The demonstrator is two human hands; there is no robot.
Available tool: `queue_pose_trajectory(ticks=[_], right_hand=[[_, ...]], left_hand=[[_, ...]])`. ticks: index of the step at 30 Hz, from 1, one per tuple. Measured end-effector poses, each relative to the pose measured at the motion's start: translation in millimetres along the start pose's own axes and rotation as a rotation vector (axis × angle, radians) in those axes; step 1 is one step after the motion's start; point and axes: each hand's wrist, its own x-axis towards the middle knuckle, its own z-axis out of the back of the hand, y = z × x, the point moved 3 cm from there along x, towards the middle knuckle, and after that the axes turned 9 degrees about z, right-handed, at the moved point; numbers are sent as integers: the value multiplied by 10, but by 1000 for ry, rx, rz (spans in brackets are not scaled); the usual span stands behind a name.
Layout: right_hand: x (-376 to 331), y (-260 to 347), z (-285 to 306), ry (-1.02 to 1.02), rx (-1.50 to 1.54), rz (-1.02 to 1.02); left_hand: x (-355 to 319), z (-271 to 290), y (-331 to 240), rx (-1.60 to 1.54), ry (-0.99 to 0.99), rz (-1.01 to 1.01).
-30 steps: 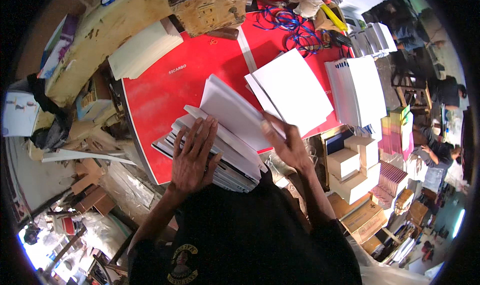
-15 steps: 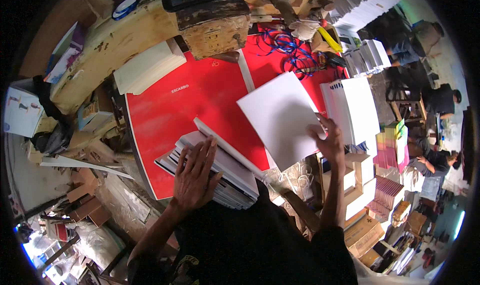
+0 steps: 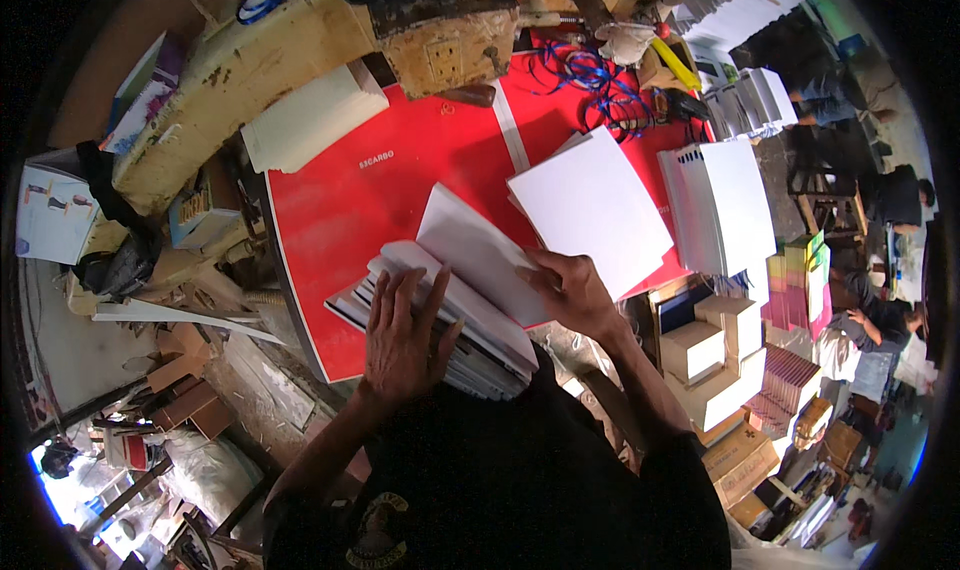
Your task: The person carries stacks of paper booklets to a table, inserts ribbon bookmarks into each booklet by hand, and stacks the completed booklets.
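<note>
A stack of white booklets [image 3: 488, 368] leans against my body at the near edge of a red board. My left hand [image 3: 402, 335] lies over it with fingers spread, and the top pages curl up beside the fingertips. From that stack a white sheet [image 3: 470, 238] stands slanted outward over the board. My right hand [image 3: 575, 292] pinches the sheet's right edge, thumb and fingers bent round it; part of the grip is hidden. Just beyond that hand, a pile of white sheets [image 3: 598, 205] lies slightly uneven on the board.
The red board [image 3: 350, 210] covers the work surface. Cream paper [image 3: 315, 120] and a wooden block [image 3: 445, 55] stand at its far side. Tangled blue ribbon [image 3: 590, 75] lies far right, near a white book stack [image 3: 725, 205]. Cartons [image 3: 700, 350] sit at the right; people are beyond.
My right hand has left the white pile and moved left to the sheet at the leaning stack. That sheet has swung open outward. My left hand stays on the stack.
</note>
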Motion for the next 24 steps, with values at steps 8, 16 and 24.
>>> queue_pose_trajectory(ticks=[8,16,24], right_hand=[[-239,859,854,-502,-187,-393],[-534,-279,275,-221,-514,-207],[-18,397,-177,398,196,-250]], left_hand=[[22,-50,58,67,30,-18],[69,-21,-37,54,55,-47],[-8,-84,80,115,56,-7]])
